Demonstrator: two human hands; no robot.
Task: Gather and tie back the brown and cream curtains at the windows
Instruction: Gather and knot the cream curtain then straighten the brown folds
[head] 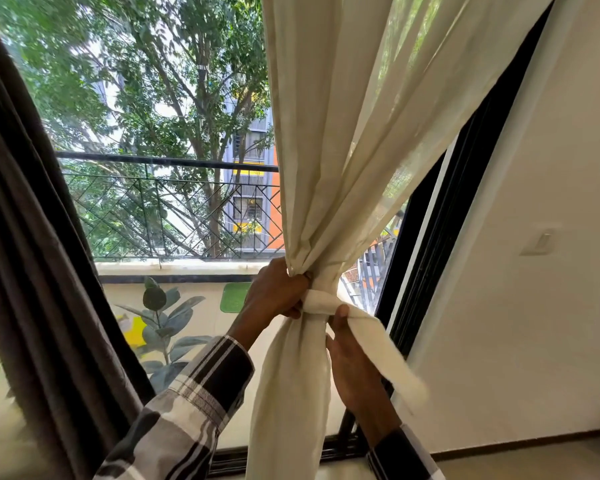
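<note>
The cream curtain (326,168) hangs bunched at the right side of the window (160,133), cinched by a cream tie-back band (321,303). The left hand (278,289) grips the gathered folds just above the band, fingers curled round them; the right hand (352,358) pinches the band's loose end under its thumb. The brown curtain (25,237) hangs at the left edge, not yet tied. If either grip slackens before the band is fastened, the wrap would likely loosen and the folds spill open.

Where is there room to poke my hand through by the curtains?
Free: the wide gap between the brown curtain and the cream curtain. Crowded: the tie band, where the left hand and right hand grip.
</note>
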